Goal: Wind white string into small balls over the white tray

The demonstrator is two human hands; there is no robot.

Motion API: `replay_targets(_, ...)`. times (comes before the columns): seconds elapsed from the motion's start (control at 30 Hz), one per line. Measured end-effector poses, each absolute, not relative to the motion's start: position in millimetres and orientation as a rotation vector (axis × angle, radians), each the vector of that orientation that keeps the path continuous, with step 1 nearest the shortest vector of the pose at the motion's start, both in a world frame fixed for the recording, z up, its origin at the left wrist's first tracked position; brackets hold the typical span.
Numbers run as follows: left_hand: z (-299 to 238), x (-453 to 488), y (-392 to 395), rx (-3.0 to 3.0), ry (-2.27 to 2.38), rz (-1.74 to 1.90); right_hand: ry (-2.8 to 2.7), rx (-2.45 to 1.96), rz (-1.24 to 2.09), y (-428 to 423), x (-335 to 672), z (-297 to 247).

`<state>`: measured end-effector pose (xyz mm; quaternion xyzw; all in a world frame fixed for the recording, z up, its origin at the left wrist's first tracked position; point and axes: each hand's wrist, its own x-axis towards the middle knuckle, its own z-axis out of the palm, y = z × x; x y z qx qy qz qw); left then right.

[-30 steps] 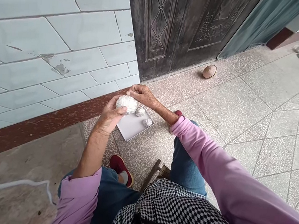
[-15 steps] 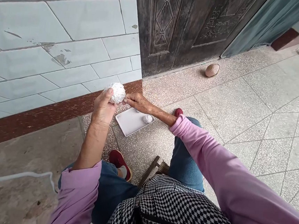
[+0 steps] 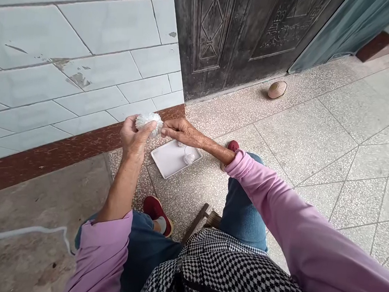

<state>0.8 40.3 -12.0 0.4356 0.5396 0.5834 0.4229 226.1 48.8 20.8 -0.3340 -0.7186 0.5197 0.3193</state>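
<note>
White fibrous ball (image 3: pixel 148 123) pinched in the left hand (image 3: pixel 133 139), the right hand's (image 3: pixel 185 133) pressed-together fingers touching it; a smaller ball (image 3: pixel 189 159) lies on the tray (image 3: pixel 164 160) below the right hand.

Speckled terrazzo floor (image 3: pixel 304 142), a shallow white square tray (image 3: pixel 169 159) lying on it, a small fluffy white ball (image 3: pixel 189 158) on the tray; a tan oval object (image 3: pixel 277 89) near the dark door (image 3: pixel 238 36); a white cord (image 3: pixel 20 230) across bare concrete (image 3: pixel 33 195)

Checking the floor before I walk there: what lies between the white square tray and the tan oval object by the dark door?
In the head view, speckled terrazzo floor lies there, beyond the right forearm passing beside the white tray.
</note>
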Motion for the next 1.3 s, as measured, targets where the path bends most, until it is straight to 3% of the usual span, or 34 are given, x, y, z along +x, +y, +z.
replay_targets(0.4,10.7,23.8,17.3,1.089,1.165,1.194,-1.717,-0.900,1.292,68.1,233.1,23.4)
replay_targets(0.77,21.0,13.9,15.8,1.330,1.293,1.020,-1.871,-0.989,1.203,44.0,228.6,46.0)
replay_targets(1.3,12.6,18.8,3.9,1.285,1.210,0.918,-1.967,-1.004,1.056,57.7,225.4,25.7)
